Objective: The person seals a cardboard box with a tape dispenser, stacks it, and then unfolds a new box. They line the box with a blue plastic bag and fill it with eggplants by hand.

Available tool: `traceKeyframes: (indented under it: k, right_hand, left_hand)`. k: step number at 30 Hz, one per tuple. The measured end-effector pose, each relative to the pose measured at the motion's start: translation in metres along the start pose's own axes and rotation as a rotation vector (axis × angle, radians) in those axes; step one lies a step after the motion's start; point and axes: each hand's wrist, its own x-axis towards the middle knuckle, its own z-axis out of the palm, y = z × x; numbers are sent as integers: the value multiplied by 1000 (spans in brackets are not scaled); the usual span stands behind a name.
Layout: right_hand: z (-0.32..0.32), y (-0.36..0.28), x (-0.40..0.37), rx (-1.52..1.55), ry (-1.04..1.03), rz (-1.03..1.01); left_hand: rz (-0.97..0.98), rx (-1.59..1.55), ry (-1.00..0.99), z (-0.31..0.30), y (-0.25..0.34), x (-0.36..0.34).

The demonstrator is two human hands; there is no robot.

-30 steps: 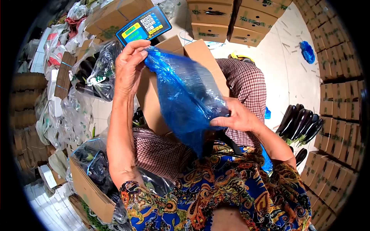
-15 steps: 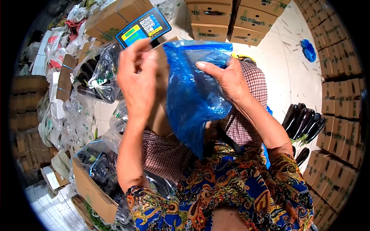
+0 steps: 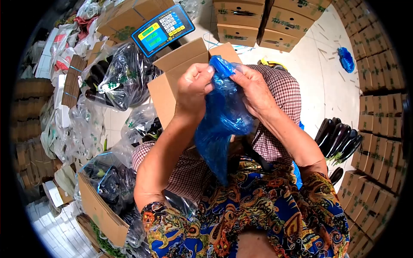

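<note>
A translucent blue plastic bag (image 3: 223,116) hangs in front of me, its upper edge gathered between my hands. My left hand (image 3: 195,88) is closed and pinches the bag's edge at the left. At the right, my right hand (image 3: 254,88) grips the same edge between thumb and fingers. The lower part of the bag dangles toward my lap. Behind it stands an open cardboard box (image 3: 165,92) with its flaps spread; the bag and my hands hide most of its inside.
A blue digital scale display (image 3: 162,31) stands beyond the box. Clear bags of eggplants (image 3: 122,81) lie at the left, and loose eggplants (image 3: 337,137) are piled on the floor at the right. Stacked cartons (image 3: 380,124) line the right side. Another blue bag (image 3: 345,59) lies on the floor.
My left hand has come right and down and now grips the bag. The bag's wide top edge has been bunched together between both hands, uncovering the box flaps behind.
</note>
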Motion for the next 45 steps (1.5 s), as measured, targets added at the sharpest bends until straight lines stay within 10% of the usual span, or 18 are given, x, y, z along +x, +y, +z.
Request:
traceKeyframes:
  k: [11,15,19,21,23,39,45]
  right_hand:
    - [-28,-18,34,454,211,6]
    - [-75,-45,46,685,-143,36]
    - [-83,-85,58,315,365,-42]
    - [-161,-88,80,310,-194,83]
    - [-128,-97,73,-8,383,38]
    - [-146,-92,144,-819,219,-140]
    - [-185,-58,187,-999,141,-7]
  left_hand:
    - [74,-535,282,-49,25,29]
    - [35,-533,-71,-92,64,5]
    - [97,316,80,-140,86,-21]
    - [89,353,167,-170,81,-26]
    - [70,311,256,-204,76,-28]
    - [431,825,629,-269,31,54]
    - [280,1028,634,-309,-6,89]
